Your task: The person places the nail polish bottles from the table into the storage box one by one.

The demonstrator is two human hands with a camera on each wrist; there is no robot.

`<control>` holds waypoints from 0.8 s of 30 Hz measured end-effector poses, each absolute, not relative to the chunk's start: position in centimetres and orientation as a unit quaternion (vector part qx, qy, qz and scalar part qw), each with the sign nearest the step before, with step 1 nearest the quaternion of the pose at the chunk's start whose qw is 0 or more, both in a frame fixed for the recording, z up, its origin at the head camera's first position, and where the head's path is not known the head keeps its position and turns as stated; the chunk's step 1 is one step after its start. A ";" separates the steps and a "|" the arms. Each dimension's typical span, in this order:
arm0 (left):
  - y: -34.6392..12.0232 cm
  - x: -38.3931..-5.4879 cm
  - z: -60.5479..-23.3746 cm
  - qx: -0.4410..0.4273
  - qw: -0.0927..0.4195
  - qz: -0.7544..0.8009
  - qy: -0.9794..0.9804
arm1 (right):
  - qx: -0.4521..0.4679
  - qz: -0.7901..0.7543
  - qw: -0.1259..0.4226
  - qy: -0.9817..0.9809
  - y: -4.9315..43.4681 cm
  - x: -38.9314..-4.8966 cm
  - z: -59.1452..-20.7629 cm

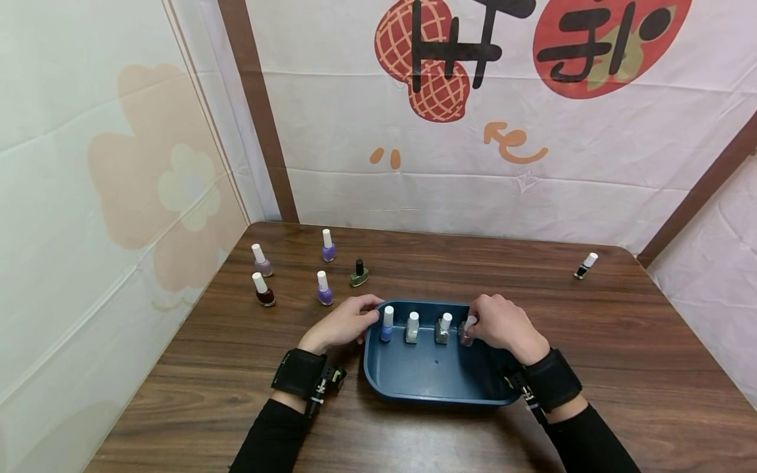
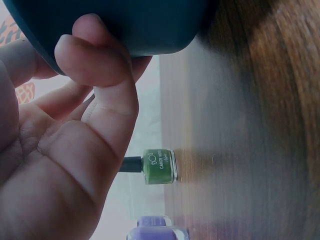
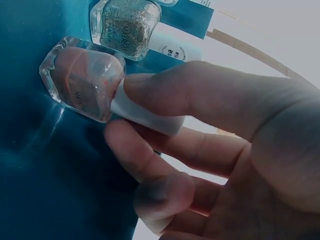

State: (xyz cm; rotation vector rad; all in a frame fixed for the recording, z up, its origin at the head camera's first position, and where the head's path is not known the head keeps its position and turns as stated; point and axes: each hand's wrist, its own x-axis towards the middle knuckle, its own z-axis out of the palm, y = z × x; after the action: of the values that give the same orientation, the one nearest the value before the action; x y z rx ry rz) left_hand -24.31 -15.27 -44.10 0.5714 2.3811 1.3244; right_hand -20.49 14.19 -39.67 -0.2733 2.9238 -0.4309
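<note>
In the head view, my right hand (image 1: 505,325) is at the back right of a dark blue tray (image 1: 437,378). Its thumb and fingers pinch the white cap of a pinkish nail polish bottle (image 3: 82,82), upright inside the tray. To its left stand a silver glitter nail polish (image 1: 442,330), a whitish nail polish (image 1: 412,330) and a blue nail polish (image 1: 386,328), lined up along the back wall. My left hand (image 1: 345,322) grips the tray's back left corner, thumb against the outer wall in the left wrist view.
Left of the tray stand a green nail polish (image 1: 359,276), two purple ones (image 1: 324,292), a mauve one (image 1: 263,264) and a dark red one (image 1: 265,295). A black nail polish with white cap (image 1: 584,267) stands far right. Printed cloth hangs behind the wooden table (image 1: 236,368).
</note>
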 end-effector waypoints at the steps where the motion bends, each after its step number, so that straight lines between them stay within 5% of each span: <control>1: -15.3 -24.3 -44.1 0.203 0.177 0.468 0.842 | -0.091 -0.146 0.087 0.981 14.2 -20.5 -39.6; 24: -15.2 -24.4 -44.1 0.206 0.179 0.469 0.840 | -0.065 -0.139 0.079 0.985 14.5 -20.2 -38.0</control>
State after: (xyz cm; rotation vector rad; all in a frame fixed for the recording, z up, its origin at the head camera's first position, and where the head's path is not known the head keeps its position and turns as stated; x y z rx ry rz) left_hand -24.41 -15.23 -44.15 0.5838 2.3753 1.3257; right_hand -20.22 14.54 -37.98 -0.1944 2.9486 -0.4172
